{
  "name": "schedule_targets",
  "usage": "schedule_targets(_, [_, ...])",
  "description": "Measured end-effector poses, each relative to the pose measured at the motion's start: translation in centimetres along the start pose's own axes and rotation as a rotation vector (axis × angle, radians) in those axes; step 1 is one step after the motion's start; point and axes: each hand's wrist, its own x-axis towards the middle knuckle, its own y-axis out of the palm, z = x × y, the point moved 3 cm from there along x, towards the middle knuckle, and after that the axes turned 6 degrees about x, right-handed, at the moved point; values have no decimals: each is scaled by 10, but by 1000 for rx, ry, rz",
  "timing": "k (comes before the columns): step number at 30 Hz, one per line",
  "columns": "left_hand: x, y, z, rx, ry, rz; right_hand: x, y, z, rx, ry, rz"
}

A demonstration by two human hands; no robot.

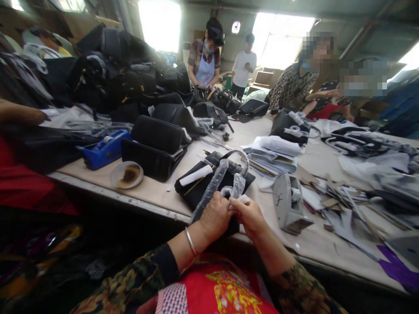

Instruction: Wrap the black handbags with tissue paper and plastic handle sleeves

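A black handbag [193, 185] lies at the table's front edge, directly before me. Clear plastic film covers its strap [214, 185], and white wrapping [196, 175] lies across the bag's top. My left hand [216, 214] is closed around the film-covered strap where it curls over the bag. Close beside it, my right hand [250, 216] pinches a small white piece of wrapping [244, 199] against the same strap; the fingertips of the two hands almost meet. Part of the bag's front is hidden behind my hands.
A grey tape dispenser [288, 205] stands to the right, near paper scraps [343, 209]. Folded white sheets [271, 152] lie behind the bag. Leftward are a bowl [127, 175], a blue tape dispenser [104, 148] and piled black bags [131, 74]. Co-workers [204, 56] stand across the table.
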Motion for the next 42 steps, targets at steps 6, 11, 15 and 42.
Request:
schedule_targets(6, [0,3,-1,3,12,1,11,8,-19,29,-170,-219])
schedule_targets(11, [1,3,7,-109,13,-25,11,6,-19,-17,-209,-201])
schedule_targets(15, [3,-5,18,-218,46,-85,6,1,-9,-79,-114,82])
schedule_targets(42, [-1,6,37,-1522,-188,498,23,2,27,-475,-406,433])
